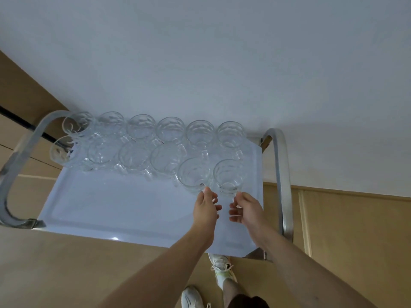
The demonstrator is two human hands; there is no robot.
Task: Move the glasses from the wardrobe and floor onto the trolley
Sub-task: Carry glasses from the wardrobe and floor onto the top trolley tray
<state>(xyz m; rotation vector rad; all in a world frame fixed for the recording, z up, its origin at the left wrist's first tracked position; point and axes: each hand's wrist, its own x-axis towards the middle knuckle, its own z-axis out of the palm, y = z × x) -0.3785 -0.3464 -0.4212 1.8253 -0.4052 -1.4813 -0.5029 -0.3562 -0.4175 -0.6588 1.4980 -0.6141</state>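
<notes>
Several clear glass mugs stand in two rows along the far side of the white trolley top (115, 205). Two more mugs stand nearer me at the right. My left hand (205, 208) pinches the handle of the left glass mug (193, 174). Beside it, my right hand (248, 211) holds the handle of the right glass mug (229, 173). Both mugs rest upright on the trolley surface, side by side and almost touching. The handles themselves are mostly hidden by my fingers.
The trolley has curved metal rails at its left end (17, 165) and right end (282, 174). A white wall (200, 63) rises right behind it. Wooden floor (355, 230) surrounds the trolley, and my shoes (220, 263) stand at its near edge.
</notes>
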